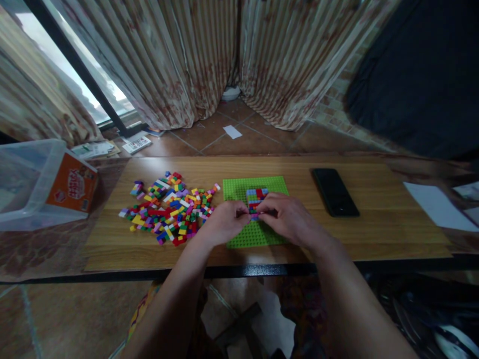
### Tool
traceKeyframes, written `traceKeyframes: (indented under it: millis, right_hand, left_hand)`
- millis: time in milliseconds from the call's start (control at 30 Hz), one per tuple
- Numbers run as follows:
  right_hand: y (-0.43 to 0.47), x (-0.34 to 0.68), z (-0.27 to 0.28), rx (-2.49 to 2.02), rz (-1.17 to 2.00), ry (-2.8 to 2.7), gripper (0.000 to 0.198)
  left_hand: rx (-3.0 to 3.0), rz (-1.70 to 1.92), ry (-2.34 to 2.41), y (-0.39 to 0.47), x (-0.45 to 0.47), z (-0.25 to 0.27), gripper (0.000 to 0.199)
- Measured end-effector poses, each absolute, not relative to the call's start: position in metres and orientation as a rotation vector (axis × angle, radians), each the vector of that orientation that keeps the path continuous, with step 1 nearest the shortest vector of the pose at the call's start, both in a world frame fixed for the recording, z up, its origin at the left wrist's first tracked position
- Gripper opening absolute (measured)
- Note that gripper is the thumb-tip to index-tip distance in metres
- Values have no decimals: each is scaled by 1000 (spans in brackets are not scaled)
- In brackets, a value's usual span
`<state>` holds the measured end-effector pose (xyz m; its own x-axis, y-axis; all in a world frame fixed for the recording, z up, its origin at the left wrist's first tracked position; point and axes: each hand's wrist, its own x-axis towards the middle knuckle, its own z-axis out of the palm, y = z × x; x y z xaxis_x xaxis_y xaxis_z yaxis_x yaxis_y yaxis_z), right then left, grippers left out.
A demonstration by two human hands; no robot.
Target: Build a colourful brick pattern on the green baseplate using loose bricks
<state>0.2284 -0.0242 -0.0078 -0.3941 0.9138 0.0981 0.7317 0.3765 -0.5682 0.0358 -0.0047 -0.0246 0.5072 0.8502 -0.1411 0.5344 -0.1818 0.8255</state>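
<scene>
A green studded baseplate (232, 189) lies on the table in front of me. On it stands a small block of toy bricks (256, 193) in light blue, red and other colours, its right side partly covered by my fingers. At its near edge is a small pink-purple brick (254, 217). My left hand (230, 219) is closed in a pinch at that brick's left end. From the other side my right hand (286, 214) pinches at the right end, knuckles over the baseplate. The fingertips hide part of the brick.
Left of the baseplate spreads a heap of loose coloured bricks (172, 204). A black phone (335, 192) lies to the right, with white paper (441, 205) beyond it. At far left a clear plastic bin (30, 184) with an orange label lies beside the wooden tabletop (392, 224).
</scene>
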Motion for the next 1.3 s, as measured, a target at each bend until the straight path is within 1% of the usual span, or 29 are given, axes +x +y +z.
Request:
traceKeyframes:
  millis: [267,467,600,1167,1300]
  right_hand:
    - [-25,230,-3,-1581,594,-2156,10]
    - [-24,226,-1,-1673,639,-2094,10]
    - [-23,226,-1,-1669,657,-2060,10]
    - [-20,222,-3,-1703,648,-2021,9]
    - [-19,228,-10,-1634,722,-1987,6]
  left_hand:
    - [1873,449,1220,-6,40,-20,17]
    - [1871,465,1187,-6,38,-21,17]
    - [1838,472,1143,-4,37,-22,20]
    - [1880,491,1243,-6,43,-25,18]
    - [1876,509,1208,-8,39,-25,18]
